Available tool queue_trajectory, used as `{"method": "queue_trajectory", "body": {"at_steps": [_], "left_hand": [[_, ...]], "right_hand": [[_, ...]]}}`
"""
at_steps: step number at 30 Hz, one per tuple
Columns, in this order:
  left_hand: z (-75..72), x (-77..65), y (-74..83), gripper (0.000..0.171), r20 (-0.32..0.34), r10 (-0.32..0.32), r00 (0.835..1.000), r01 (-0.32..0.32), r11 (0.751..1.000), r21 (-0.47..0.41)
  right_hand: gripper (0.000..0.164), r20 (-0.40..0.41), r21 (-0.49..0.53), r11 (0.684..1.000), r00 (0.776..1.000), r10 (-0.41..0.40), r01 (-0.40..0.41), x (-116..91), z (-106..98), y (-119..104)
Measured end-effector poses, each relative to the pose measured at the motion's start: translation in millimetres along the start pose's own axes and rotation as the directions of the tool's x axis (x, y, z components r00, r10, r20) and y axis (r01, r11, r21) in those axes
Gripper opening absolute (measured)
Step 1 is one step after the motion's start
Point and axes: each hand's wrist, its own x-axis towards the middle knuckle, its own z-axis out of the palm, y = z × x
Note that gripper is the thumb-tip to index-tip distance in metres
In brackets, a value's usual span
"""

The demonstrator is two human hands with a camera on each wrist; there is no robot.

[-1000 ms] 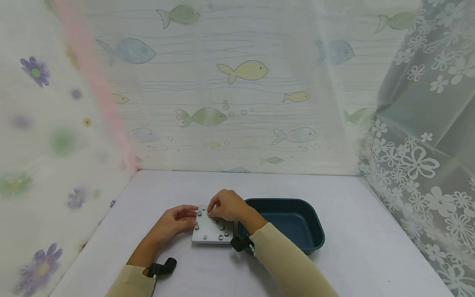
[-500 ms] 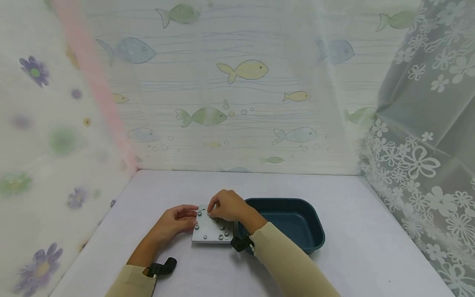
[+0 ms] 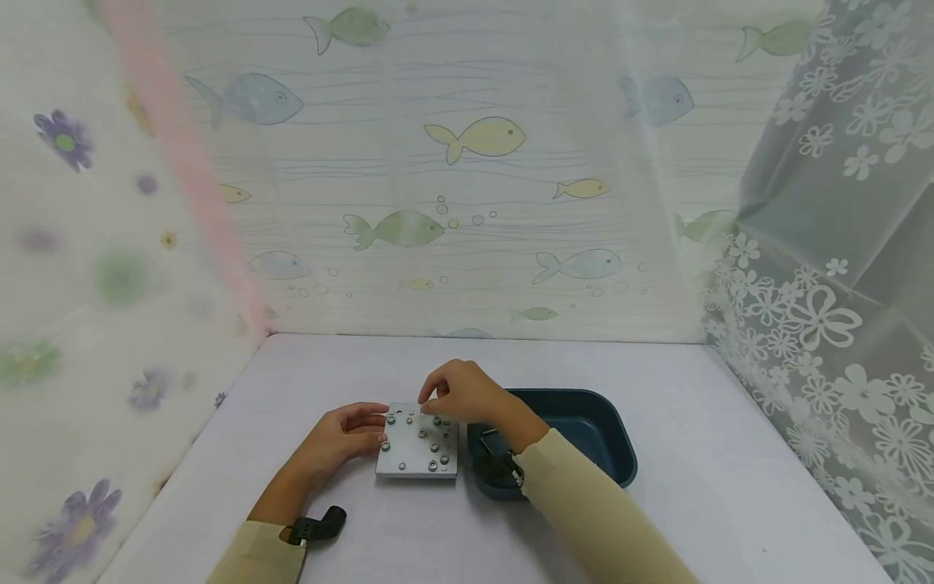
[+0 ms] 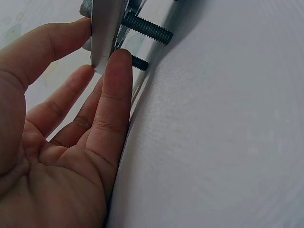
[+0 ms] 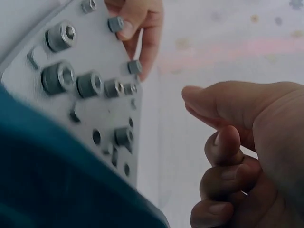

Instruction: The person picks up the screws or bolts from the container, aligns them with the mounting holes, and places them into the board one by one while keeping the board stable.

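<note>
A silvery metal plate (image 3: 410, 451) with several socket-head screws (image 5: 59, 78) and open holes lies at the table's middle. My left hand (image 3: 337, 438) pinches its left edge, thumb on one face and fingers on the other. Threaded screw ends (image 4: 148, 28) stick out past the plate in the left wrist view. Over the plate's far right corner is my right hand (image 3: 470, 395). In the right wrist view its fingers (image 5: 223, 142) are loosely bent, with nothing seen between them, apart from the plate.
Right beside the plate stands a dark blue-green tray (image 3: 620, 430), partly under my right forearm. A white cloth covers the table (image 3: 686, 487). Patterned curtains (image 3: 467, 186) hang behind and at both sides.
My right hand has left a small screw near the plate's far edge and shifted right and up. More screws now show. The left hand stays on the plate.
</note>
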Motion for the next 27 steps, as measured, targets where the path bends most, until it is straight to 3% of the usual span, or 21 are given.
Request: {"method": "queue_trajectory", "body": {"at_steps": [22, 27], "left_hand": [[-1.9, 1.5, -2.5, 0.062, 0.004, 0.018, 1.0, -0.018, 1.0, 0.006], [-1.2, 1.6, -2.5, 0.062, 0.003, 0.015, 1.0, -0.015, 1.0, -0.003]], "right_hand": [[0.014, 0.127, 0.05, 0.993, 0.985, -0.114, 0.108, -41.8, -37.7, 40.2], [0.013, 0.175, 0.028, 0.995, 0.979, -0.101, 0.098, -48.0, -45.5, 52.5]]}}
